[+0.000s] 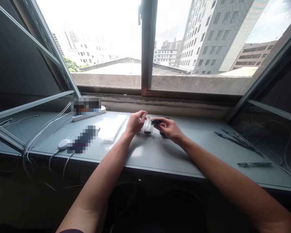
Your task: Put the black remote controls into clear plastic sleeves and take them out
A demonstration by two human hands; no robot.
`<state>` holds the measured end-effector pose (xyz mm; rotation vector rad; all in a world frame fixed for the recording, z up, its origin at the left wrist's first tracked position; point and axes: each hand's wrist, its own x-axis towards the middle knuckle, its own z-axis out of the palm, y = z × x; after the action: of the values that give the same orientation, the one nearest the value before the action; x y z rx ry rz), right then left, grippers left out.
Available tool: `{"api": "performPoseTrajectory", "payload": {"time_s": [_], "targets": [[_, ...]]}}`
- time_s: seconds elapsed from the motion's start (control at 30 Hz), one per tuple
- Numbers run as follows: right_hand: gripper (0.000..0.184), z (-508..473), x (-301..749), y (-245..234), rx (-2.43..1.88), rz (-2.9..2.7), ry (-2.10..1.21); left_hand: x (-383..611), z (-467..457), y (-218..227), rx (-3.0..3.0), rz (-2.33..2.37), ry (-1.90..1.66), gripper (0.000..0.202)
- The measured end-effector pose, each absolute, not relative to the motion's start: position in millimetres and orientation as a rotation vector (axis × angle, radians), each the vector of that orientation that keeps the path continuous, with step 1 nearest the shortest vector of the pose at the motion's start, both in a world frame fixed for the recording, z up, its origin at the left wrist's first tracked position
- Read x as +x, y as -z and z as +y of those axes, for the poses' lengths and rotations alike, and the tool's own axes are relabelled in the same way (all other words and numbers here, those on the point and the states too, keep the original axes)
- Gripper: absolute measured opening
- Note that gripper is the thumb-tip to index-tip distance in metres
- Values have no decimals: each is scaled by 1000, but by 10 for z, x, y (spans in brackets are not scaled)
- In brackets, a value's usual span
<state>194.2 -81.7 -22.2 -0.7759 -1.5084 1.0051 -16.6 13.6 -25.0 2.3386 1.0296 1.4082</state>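
Between the thumb and fingers of my right hand [171,128] is a small dark object [156,121], too small to identify. My left hand [135,123] is just left of it, its fingers loosely bent and apart, with nothing visible in them. Close to my left fingertips, a small clear plastic package [147,125] rests on the desk; whether they touch it I cannot tell. Another dark item [163,133] lies partly hidden beneath my right hand.
White sheets or bags [113,127] lie left of my hands. A power strip [88,115], a round white charger [62,144] and cables are further left. Several pens [237,140] and a thicker pen-like item [254,164] lie right. Slanted metal frames flank the desk [145,158].
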Motion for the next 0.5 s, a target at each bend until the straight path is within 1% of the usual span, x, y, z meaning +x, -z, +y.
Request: {"api": "performPoseTrajectory", "payload": {"time_s": [0.07,0.23,0.3,0.43,0.5], "targets": [[38,-834,1937,196,-801,-1397,-1066,-161,138,255,2324,1027,-1412,26],[15,-868,1941,117,-744,-1073,-1373,-146,141,269,2336,1016,-1422,24],[11,-870,1962,86,-740,-977,-1428,-146,146,277,2349,1005,-1418,25],[16,-843,2044,52,-700,-817,-1554,-153,169,297,2338,993,-1429,25],[26,-821,2089,53,-674,-781,-1635,-156,180,305,2330,981,-1432,25]]}}
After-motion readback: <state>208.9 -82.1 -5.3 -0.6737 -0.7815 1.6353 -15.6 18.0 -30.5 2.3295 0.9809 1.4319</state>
